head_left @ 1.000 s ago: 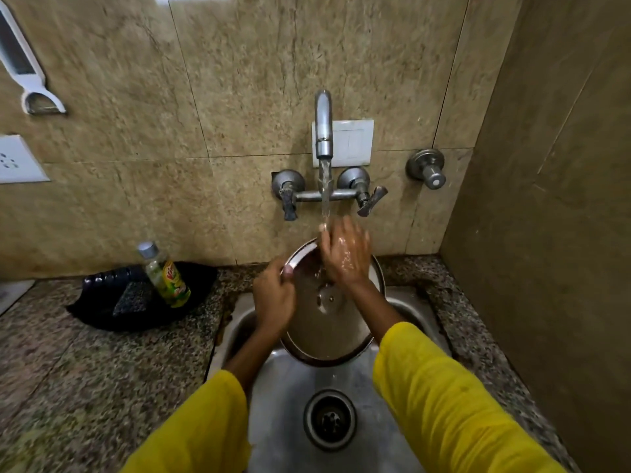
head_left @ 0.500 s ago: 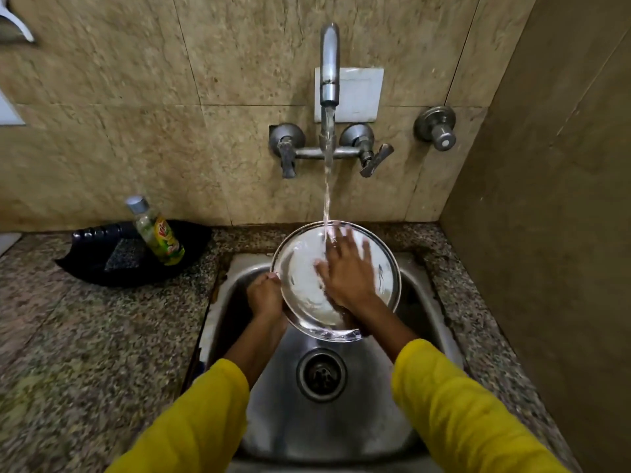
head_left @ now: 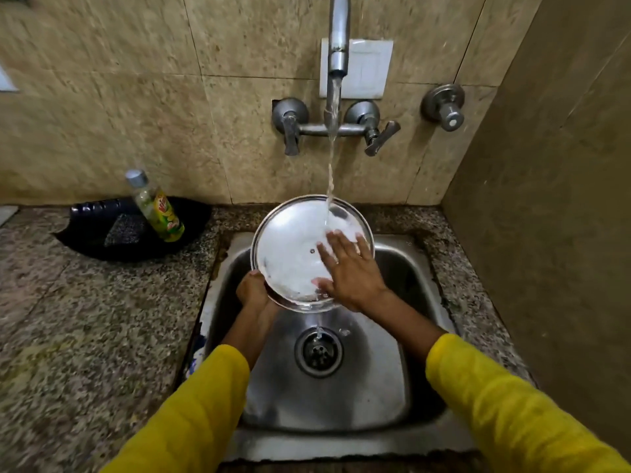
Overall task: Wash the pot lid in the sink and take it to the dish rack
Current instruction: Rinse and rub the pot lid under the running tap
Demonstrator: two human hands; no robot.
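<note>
The round steel pot lid (head_left: 290, 247) is held tilted over the steel sink (head_left: 403, 401), its shiny inner side facing me, under the running tap (head_left: 338, 46). Water streams onto its upper right part. My left hand (head_left: 254, 291) grips the lid's lower left rim from below. My right hand (head_left: 351, 271) lies flat on the lid's lower right inner surface with the fingers spread. The dish rack is out of view.
A dish soap bottle (head_left: 157, 208) leans in a black tray (head_left: 99, 240) with a scrub pad (head_left: 124, 230) on the granite counter (head_left: 85, 336) at left. A wall (head_left: 546, 199) closes the right side. The drain (head_left: 319, 351) sits mid-sink.
The lid has been turned from its knob side to its inner side and tilted flatter under the stream. My right hand slid toward the lid's right part. My view dropped closer to the sink.
</note>
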